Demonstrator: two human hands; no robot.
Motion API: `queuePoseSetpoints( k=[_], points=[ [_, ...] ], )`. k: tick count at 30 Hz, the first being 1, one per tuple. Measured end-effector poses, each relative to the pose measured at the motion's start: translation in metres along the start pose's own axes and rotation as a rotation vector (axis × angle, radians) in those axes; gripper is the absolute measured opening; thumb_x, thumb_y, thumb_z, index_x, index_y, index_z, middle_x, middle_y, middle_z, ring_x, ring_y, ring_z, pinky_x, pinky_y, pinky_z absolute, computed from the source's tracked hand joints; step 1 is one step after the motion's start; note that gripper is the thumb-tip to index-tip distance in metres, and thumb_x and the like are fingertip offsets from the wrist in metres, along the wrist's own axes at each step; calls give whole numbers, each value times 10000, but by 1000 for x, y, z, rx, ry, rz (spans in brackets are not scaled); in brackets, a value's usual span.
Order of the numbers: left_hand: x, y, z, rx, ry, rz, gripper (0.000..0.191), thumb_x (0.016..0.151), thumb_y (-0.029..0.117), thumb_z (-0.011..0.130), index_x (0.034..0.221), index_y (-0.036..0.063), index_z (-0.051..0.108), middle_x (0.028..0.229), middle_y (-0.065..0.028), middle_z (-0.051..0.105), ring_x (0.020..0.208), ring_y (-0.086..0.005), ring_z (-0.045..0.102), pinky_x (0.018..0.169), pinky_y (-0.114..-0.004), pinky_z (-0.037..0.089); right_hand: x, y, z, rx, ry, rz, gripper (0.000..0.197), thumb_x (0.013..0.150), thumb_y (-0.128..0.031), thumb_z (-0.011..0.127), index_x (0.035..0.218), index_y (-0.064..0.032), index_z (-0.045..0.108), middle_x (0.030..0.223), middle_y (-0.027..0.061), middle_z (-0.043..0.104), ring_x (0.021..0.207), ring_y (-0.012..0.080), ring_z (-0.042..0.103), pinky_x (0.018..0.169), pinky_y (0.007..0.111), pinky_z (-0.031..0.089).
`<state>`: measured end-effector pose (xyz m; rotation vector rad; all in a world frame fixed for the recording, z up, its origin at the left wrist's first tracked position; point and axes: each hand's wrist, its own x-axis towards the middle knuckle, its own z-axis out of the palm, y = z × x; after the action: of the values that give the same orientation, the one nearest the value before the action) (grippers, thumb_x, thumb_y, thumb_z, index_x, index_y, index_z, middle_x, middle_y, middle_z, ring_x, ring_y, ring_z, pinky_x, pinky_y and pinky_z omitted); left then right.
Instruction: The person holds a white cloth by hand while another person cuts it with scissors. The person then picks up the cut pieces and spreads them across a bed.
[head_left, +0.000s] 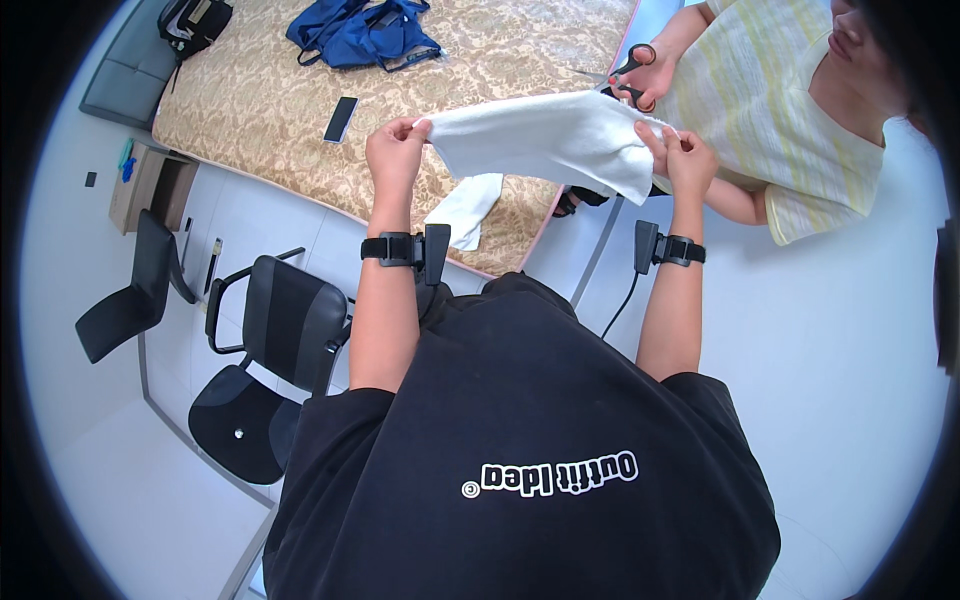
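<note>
A white cloth (540, 139) is stretched between my two hands above the corner of a mattress. My left hand (395, 154) pinches its left corner between thumb and fingers. At the other end, my right hand (688, 161) grips the upper right edge. Another person's hand touches the cloth right beside my right hand. That person's other hand has its fingers in the handles of black-handled scissors (628, 79), whose blades are apart at the cloth's upper edge. A second white cloth (466, 210) lies on the mattress below the stretched one.
The patterned mattress (255, 97) bears a blue bag (367, 34), a dark backpack (196, 26) and a smartphone (341, 120). Black chairs (292, 322) stand at the left, near a wooden cabinet (139, 187). The other person (795, 120) is close at the upper right.
</note>
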<state>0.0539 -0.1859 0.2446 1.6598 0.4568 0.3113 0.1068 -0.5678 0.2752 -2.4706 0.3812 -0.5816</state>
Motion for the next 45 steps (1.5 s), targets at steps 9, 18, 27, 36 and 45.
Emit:
queuePoseSetpoints(
  k=[9, 18, 27, 36, 45],
  points=[
    [-3, -15, -3, -2, 0, -64, 173, 782, 102, 674, 879, -40, 661, 711, -65, 655, 622, -85, 592, 571, -205, 442, -2, -10, -4, 3, -16, 7, 258, 732, -303, 701, 780, -51, 677, 680, 122, 648, 611, 230, 621, 597, 325, 479],
    [-2, -22, -3, 24, -4, -67, 177, 771, 114, 685, 871, -31, 669, 706, -70, 660, 621, -98, 604, 582, -221, 455, -7, -17, -11, 14, -81, 39, 244, 754, -285, 684, 762, -42, 667, 662, 109, 644, 596, 198, 607, 559, 315, 468],
    [0, -5, 7, -8, -33, -20, 172, 773, 119, 679, 873, -21, 672, 710, -78, 666, 630, -118, 620, 595, -228, 457, -5, -9, -10, 14, -42, 33, 252, 763, -285, 674, 761, -34, 667, 698, 117, 657, 629, 220, 620, 585, 327, 472],
    [3, 6, 15, 17, -14, -24, 176, 763, 126, 687, 862, -19, 674, 709, -76, 664, 631, -113, 613, 601, -231, 456, -7, -7, -11, -15, -32, 68, 249, 751, -281, 686, 743, -34, 660, 680, 109, 650, 597, 212, 601, 574, 328, 465],
    [2, -6, 6, 60, -9, -25, 171, 762, 126, 687, 850, -20, 675, 707, -74, 663, 618, -108, 607, 579, -224, 453, 0, 0, -7, -35, -6, 47, 274, 758, -311, 684, 806, -42, 680, 705, 112, 657, 637, 204, 621, 628, 310, 475]
  ],
)
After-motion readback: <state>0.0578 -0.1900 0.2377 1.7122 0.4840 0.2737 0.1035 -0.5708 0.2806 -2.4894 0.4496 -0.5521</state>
